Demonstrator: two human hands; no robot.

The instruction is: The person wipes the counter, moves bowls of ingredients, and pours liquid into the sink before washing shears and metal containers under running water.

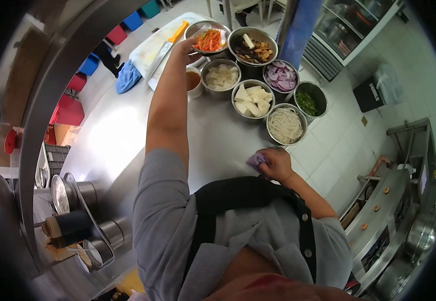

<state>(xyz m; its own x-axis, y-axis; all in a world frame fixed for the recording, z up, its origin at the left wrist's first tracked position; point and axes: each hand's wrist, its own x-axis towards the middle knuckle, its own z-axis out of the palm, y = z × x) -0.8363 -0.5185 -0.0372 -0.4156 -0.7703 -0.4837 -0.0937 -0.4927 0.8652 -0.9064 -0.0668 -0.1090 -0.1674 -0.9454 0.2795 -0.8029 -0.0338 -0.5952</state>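
My left hand (186, 49) reaches far across the steel table and grips the side of a metal bowl (197, 28) of orange and red vegetable strips (209, 41). My right hand (278, 164), near the table's right edge, is closed on a crumpled purple cloth (257, 160). Around the gripped bowl stand more metal bowls, with dark and brown pieces (252, 49), pale translucent chunks (221, 76), white blocks (253, 100), sliced purple onion (280, 76), chopped greens (306, 103) and whitish strips (285, 125). A white cup (194, 83) of reddish-brown liquid sits below my left wrist.
A knife with an orange handle (179, 31) lies on a white cutting board (150, 46) at the back left. Near it a blue cloth (127, 78) hangs at the edge of the steel table (213, 143). Metal pots (108, 233) stand lower left; a stove (378, 215) is at right.
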